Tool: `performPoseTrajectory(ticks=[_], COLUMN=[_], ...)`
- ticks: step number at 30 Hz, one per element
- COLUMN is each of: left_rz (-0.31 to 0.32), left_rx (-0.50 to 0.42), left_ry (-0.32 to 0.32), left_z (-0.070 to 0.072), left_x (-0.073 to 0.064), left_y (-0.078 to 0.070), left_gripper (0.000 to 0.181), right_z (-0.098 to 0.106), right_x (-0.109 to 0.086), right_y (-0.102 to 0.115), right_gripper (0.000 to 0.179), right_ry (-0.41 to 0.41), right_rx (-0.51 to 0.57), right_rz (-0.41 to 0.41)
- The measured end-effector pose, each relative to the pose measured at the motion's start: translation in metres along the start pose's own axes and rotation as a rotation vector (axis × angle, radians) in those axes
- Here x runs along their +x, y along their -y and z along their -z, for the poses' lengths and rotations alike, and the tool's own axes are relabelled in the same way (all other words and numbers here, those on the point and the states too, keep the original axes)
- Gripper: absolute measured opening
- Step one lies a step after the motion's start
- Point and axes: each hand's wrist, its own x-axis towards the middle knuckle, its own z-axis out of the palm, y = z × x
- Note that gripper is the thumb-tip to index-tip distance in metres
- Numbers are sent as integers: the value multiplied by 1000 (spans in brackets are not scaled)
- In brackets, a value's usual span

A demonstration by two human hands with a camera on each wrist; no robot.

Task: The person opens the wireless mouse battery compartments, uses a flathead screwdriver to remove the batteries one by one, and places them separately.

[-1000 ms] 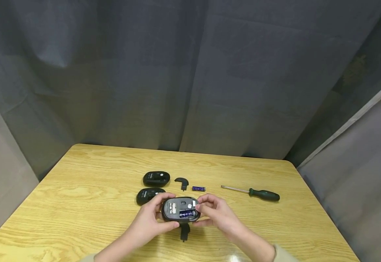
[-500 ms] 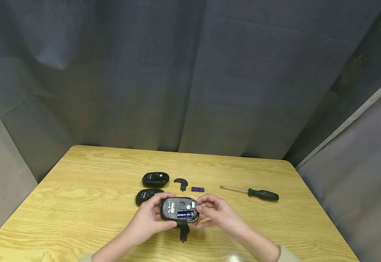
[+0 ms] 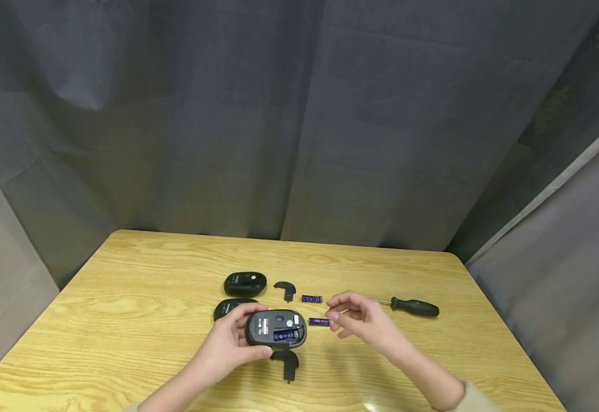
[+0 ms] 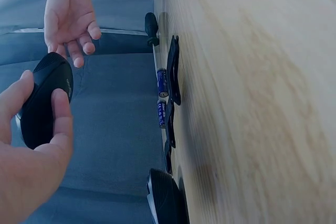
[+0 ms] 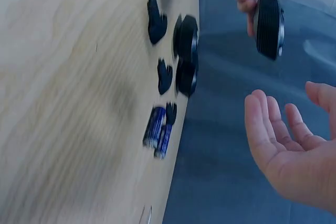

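Observation:
My left hand (image 3: 225, 343) holds a black computer mouse (image 3: 263, 325) above the table, underside up. Inside its uncovered compartment lies a blue battery (image 3: 284, 336). My right hand (image 3: 363, 320), apart from the mouse, holds nothing; its fingers are loosely bent in the right wrist view. Two more blue batteries lie on the table: one battery (image 3: 319, 322) by the right fingertips in the head view, another battery (image 3: 312, 298) farther back. A black battery cover (image 3: 290, 366) lies in front of the mouse, and another cover (image 3: 286, 290) behind it.
Two more black mice, a farther mouse (image 3: 245, 283) and a partly hidden mouse (image 3: 231, 306), rest on the wooden table (image 3: 140, 320). A green-handled screwdriver (image 3: 415, 306) lies at the right. A third black cover (image 5: 171, 113) shows in the right wrist view. Grey curtains (image 3: 227, 114) hang behind.
My right hand has left the mouse and moved right. A battery on the table, hidden before, now shows between them. The left hand has shifted slightly left with the mouse.

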Motion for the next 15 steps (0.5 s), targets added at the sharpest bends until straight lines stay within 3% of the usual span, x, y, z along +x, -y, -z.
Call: performPoseTrajectory(ticks=[8, 15], left_rz=[-18, -11], left_rx=[-16, -44], left_ry=[-9, -26], left_z=[6, 8], left_x=[-2, -2], left_y=[-1, -1], left_gripper=[70, 72], right_z=[24, 47], right_x=[-1, -5], right_y=[-7, -12], right_gripper=[25, 27], right_ry=[-107, -168], right_rx=[-280, -331], right_rz=[103, 99])
